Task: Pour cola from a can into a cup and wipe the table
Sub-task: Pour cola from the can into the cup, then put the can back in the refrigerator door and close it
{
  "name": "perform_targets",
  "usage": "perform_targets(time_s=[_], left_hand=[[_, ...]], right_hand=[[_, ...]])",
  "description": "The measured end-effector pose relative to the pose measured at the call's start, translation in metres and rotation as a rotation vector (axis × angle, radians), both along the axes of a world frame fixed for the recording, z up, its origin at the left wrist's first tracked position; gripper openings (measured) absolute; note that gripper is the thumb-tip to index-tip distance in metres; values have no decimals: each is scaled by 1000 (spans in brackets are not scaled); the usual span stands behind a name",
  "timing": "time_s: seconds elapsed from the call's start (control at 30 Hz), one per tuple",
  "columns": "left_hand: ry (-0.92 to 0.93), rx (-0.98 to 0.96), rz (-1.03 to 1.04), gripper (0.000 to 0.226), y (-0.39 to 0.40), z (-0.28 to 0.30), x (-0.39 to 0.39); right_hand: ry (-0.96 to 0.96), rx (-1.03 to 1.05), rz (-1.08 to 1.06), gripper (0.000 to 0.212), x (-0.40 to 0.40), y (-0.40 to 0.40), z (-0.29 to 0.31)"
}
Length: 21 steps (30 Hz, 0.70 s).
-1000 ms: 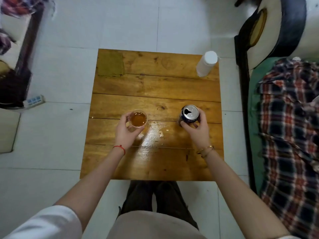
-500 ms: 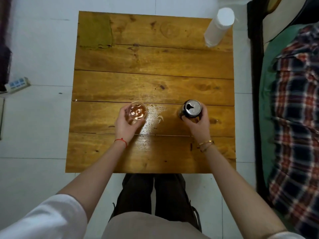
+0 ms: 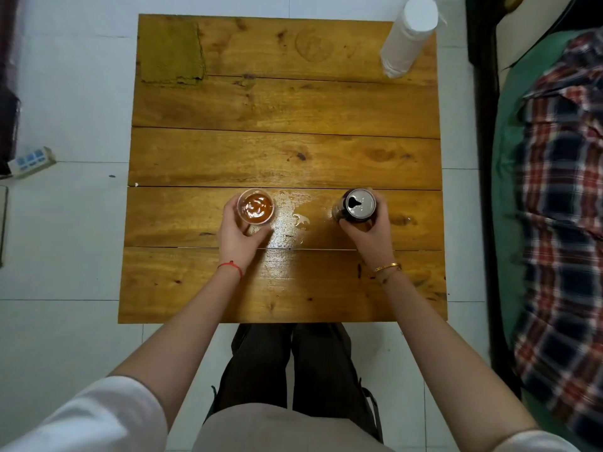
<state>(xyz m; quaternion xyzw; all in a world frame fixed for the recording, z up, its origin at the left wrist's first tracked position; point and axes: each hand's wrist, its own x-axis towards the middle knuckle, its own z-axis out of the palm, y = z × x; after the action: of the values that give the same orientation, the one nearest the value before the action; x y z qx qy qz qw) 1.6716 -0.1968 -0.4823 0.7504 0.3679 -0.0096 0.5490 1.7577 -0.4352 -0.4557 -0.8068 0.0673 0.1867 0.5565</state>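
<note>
The surface (image 3: 284, 102) is a square top of wooden planks, viewed from above.

Left hand (image 3: 239, 238): fingers and thumb curl round the cup (image 3: 255, 207), gripping it from the near side. The cup stands upright on the surface, left of centre on the third plank from the far edge. It is clear and holds brown cola.

Right hand (image 3: 368, 236): fingers and thumb wrap round the can (image 3: 357, 205), gripping its body from the near side. The can stands upright on the same plank as the cup, to the right of it and well apart. Its top is opened; the drinking hole shows dark.

Spill (image 3: 293, 220): a wet, glossy patch with droplets lies on the surface between cup and can, starting just beside the cup and running toward the near edge.

Cloth (image 3: 171, 50): an olive-green square lies flat in the far left corner of the surface, well apart from both hands.

Bottle (image 3: 408, 37): a white cylinder stands in the far right corner of the surface.

Wrists: a red string (image 3: 231, 267) on the left, gold bangles (image 3: 386, 269) on the right.

Surroundings: a white tiled floor (image 3: 65, 223), a power strip (image 3: 31, 159) on the floor to the left, and a plaid fabric (image 3: 561, 190) on a green bed at right.
</note>
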Motion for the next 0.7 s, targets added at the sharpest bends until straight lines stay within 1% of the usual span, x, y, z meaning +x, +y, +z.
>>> perform_targets(time_s=[0.07,0.13,0.23,0.3,0.37,0.47,0.57,0.63,0.7], left_hand=[[11,-13,32,85,-5,3,-4],[50,-12,80,82,-11,7,-11],[141,16,119,64,-26,9,-23],[216,-22,133,51,-35,10,-28],[295,-104,123,38,-44,12,-29],[375,-316,124,29,-55,28,-21],[353,-496,98,24,-67,58,-7],[319,-560,82,19,-74,81,4],[301,-619,91,22,-79,101,12]], right_hand=[[18,-9,8,84,-2,-2,1],[16,-22,8,85,-4,-4,2],[-7,-57,5,75,-3,-6,7],[2,-68,9,69,-1,-6,12],[25,-62,6,68,0,-7,19],[32,-98,11,65,1,-9,38],[24,-88,36,66,-2,-9,68],[10,-66,61,70,-6,-7,92],[-21,-48,94,70,-10,-4,116]])
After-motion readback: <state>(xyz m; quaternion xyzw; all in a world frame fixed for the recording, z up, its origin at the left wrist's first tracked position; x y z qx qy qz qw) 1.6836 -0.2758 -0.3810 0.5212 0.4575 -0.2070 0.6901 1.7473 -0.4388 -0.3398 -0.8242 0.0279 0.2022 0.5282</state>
